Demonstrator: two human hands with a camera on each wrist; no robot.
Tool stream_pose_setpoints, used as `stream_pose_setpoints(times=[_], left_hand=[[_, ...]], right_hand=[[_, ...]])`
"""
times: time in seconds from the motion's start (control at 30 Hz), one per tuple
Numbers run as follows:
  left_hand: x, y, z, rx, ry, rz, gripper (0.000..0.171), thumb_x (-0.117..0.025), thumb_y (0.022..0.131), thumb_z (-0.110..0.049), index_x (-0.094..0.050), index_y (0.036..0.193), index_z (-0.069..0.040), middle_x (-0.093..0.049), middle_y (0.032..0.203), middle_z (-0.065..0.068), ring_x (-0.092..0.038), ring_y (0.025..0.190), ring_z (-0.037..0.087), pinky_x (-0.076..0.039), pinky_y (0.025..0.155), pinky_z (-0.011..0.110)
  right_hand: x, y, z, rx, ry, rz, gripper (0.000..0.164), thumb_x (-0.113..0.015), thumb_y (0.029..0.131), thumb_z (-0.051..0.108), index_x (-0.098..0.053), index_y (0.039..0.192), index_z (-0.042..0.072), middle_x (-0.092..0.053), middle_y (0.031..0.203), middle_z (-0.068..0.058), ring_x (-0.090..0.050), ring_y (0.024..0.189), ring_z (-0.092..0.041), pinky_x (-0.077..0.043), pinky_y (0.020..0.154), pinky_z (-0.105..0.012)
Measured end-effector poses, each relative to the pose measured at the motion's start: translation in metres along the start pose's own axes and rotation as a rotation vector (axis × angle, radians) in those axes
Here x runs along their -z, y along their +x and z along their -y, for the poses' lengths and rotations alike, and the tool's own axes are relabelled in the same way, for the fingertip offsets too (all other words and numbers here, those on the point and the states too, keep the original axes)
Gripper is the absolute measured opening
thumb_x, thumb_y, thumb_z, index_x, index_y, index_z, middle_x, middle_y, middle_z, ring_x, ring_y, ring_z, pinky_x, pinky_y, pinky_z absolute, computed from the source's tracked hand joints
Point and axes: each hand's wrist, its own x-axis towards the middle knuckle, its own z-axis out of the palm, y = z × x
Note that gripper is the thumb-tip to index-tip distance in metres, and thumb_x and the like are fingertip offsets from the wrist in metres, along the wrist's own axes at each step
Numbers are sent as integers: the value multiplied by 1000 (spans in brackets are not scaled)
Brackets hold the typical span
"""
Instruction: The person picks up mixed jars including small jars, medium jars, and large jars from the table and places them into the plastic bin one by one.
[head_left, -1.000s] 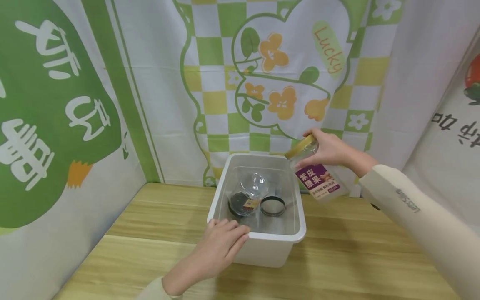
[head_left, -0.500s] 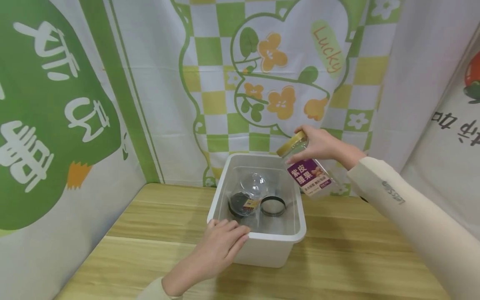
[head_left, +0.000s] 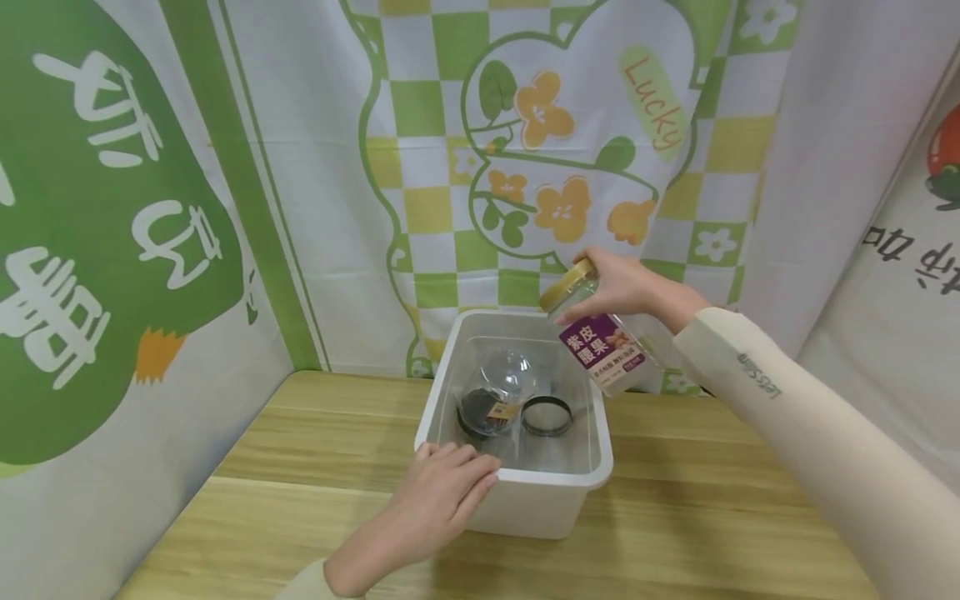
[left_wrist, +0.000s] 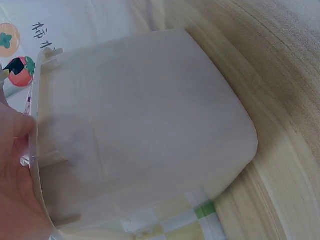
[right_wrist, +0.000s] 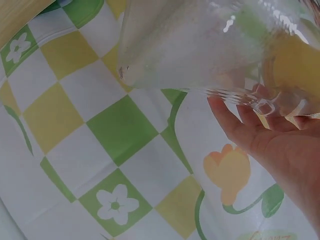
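My right hand (head_left: 626, 287) grips a clear plastic jar (head_left: 577, 304) with a yellow lid and a purple label near its neck. The jar is tilted, its lid pointing up and left, above the right rear rim of a white plastic bin (head_left: 517, 477). In the right wrist view, fingertips (right_wrist: 217, 106) press the clear wall of the jar. My left hand (head_left: 442, 492) holds the bin's front rim, fingers curled over it. Inside the bin lie a clear container (head_left: 510, 371) with a dark lid and a black ring (head_left: 547, 417).
The bin stands on a wood-grain table (head_left: 315, 500). A patterned cloth (head_left: 420, 208) hangs close behind it, and a green and white cloth (head_left: 112, 208) hangs at the left. Another printed cloth (head_left: 885, 333) is at the right.
My right hand has carried the jar leftward, from beside the bin to over its right rear rim. The left hand stays on the front rim.
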Motion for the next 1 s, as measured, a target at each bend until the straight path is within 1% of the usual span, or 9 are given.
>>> stream_pose_setpoints(times=[0.13,0.33,0.53,0.77,1.0], left_hand=[[0,0,0,1,0,3,21,-55,110,-26,-74,115,-20,-63,90,-12,-50,81,6,-36,82,32],[1,-1,0,3,3,5,21,-55,110,-26,-74,115,-20,-64,90,-12,-51,81,6,-37,82,33],[0,-2,-1,-2,-2,6,20,-55,110,-26,-74,114,-20,-62,89,-12,-49,80,5,-38,82,32],[0,-1,0,-9,-2,-3,19,-55,110,-25,-74,113,-20,-62,88,-12,-49,79,5,-37,81,32],[1,0,-1,1,-5,10,20,-54,111,-26,-74,113,-20,-62,89,-13,-49,80,5,-37,82,32]], right_hand=[[-2,6,3,8,13,0,100,-90,83,41,-34,155,-1,-58,135,-24,-63,116,-38,-54,99,-52],[-6,16,7,20,28,-3,101,-91,82,40,-34,155,-1,-60,132,-23,-64,114,-37,-55,98,-51],[-8,22,9,17,29,-3,107,-92,81,39,-29,159,0,-58,135,-23,-63,117,-39,-55,100,-52],[-6,27,13,17,50,-11,102,-92,81,38,-32,156,1,-59,133,-22,-65,115,-38,-55,98,-51],[-10,36,18,31,22,-28,104,-93,79,38,-33,156,4,-59,134,-21,-63,118,-38,-55,99,-51]])
